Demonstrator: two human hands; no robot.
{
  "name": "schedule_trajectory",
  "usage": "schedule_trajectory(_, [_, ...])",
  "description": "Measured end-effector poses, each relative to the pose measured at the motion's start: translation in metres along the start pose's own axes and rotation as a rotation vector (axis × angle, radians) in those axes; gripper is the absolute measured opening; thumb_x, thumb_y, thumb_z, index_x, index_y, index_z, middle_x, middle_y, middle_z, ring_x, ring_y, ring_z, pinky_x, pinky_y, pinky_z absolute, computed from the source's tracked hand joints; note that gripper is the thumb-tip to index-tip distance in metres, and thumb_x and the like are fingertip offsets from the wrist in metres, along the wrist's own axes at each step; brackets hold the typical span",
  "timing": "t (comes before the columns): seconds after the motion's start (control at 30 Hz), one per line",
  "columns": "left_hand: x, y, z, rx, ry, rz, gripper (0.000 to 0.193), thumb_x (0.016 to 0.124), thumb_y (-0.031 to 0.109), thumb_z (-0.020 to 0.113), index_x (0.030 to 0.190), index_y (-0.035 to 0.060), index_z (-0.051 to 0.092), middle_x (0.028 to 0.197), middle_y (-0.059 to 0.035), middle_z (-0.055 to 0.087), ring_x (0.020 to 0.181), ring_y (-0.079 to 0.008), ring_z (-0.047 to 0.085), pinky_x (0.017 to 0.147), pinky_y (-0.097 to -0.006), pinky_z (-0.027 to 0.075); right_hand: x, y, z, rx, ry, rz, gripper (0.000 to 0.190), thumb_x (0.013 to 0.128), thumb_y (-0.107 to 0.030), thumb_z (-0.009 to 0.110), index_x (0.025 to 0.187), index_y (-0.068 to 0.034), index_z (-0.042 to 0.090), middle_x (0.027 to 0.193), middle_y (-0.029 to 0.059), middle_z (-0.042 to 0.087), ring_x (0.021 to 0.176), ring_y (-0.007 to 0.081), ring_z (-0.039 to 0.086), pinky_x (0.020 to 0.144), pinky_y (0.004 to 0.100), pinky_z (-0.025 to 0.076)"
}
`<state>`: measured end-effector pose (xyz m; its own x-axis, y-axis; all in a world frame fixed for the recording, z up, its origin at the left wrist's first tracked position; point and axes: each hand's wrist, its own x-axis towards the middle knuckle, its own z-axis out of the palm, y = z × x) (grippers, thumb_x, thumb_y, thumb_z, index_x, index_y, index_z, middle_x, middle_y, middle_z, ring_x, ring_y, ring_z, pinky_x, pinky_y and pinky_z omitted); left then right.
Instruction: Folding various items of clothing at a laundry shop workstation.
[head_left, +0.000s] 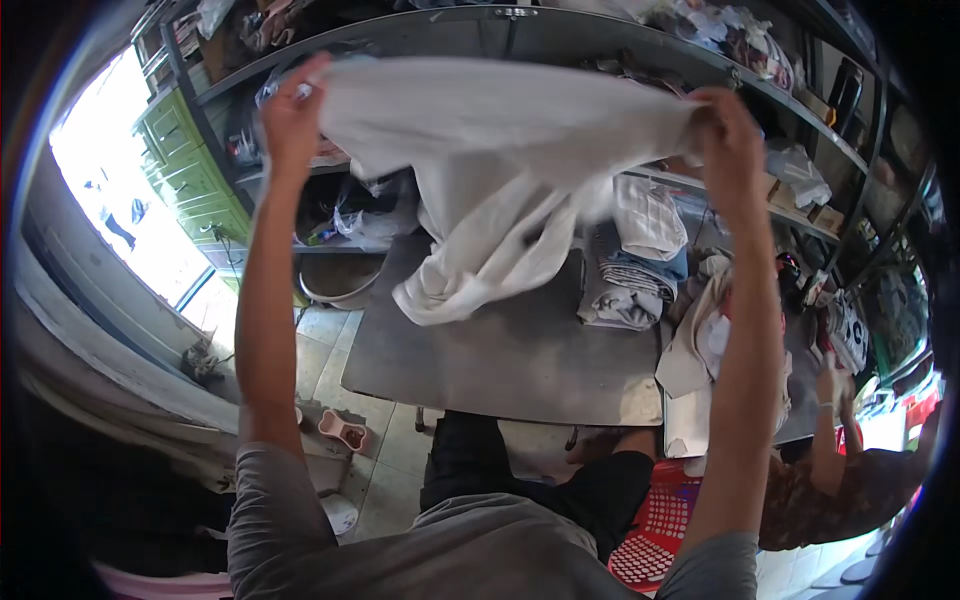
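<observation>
Both my arms are raised, stretching a white cloth garment (495, 112) between them above a grey table (487, 367). My left hand (296, 112) grips its upper left end, and my right hand (724, 135) grips the upper right end. The garment's lower part hangs in loose, twisted folds over the table's far half; motion blurs its upper part. A stack of folded clothes (626, 285) lies at the table's right side, with a white folded piece (649, 217) on top.
Metal shelves (795, 112) with bags rise behind the table. More loose clothes (697, 330) lie right of the stack. A red plastic basket (652, 525) stands low at the right. Another person's hands (836, 386) are at the far right. A pink pet bowl (343, 431) is on the floor.
</observation>
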<state>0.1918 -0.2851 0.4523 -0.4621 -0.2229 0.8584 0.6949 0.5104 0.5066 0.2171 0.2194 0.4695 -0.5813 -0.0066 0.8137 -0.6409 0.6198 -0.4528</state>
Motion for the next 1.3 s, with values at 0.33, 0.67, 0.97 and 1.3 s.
schedule_trajectory(0.33, [-0.186, 0.137, -0.183, 0.584, -0.172, -0.08, 0.011, 0.079, -0.007, 0.079, 0.086, 0.0004, 0.076, 0.076, -0.0043, 0.068, 0.069, -0.0114, 0.062, 0.06, -0.0248, 0.048, -0.078, -0.103, -0.104, 0.191, -0.76, -0.025, 0.034, 0.086, -0.015, 0.075, 0.117, -0.004, 0.07, 0.094, 0.0042, 0.069, 0.089, 0.0157, 0.069, 0.078, 0.0321, 0.054])
schedule_trajectory(0.67, [-0.319, 0.178, -0.23, 0.12, -0.956, -0.77, 0.025, 0.073, 0.01, 0.095, 0.087, 0.0042, 0.076, 0.115, -0.0123, 0.078, 0.104, -0.0232, 0.074, 0.087, -0.0368, 0.057, -0.195, -0.064, -0.074, 0.231, -1.753, 0.338, 0.061, 0.077, -0.049, 0.09, 0.12, -0.009, 0.074, 0.112, 0.0112, 0.077, 0.095, 0.0286, 0.077, 0.081, 0.0371, 0.059])
schedule_trajectory(0.97, [-0.341, 0.156, -0.215, 0.133, -1.345, -1.228, 0.03, 0.09, 0.026, 0.085, 0.113, 0.0069, 0.08, 0.093, -0.0107, 0.08, 0.085, -0.0199, 0.077, 0.079, -0.0335, 0.057, -0.243, -0.045, -0.043, 0.166, -1.895, 0.271, 0.042, 0.085, -0.031, 0.082, 0.117, -0.004, 0.075, 0.094, 0.0137, 0.077, 0.079, 0.0292, 0.076, 0.071, 0.0359, 0.058])
schedule_trajectory(1.3, [-0.519, 0.137, -0.227, -0.086, -1.639, -1.113, 0.033, 0.098, 0.031, 0.07, 0.117, 0.0064, 0.079, 0.11, -0.0163, 0.079, 0.101, -0.0319, 0.075, 0.092, -0.0411, 0.056, -0.322, -0.031, -0.003, 0.215, -2.108, 0.451, 0.033, 0.088, -0.018, 0.071, 0.115, 0.001, 0.067, 0.095, 0.0199, 0.07, 0.089, 0.0377, 0.071, 0.08, 0.0427, 0.054])
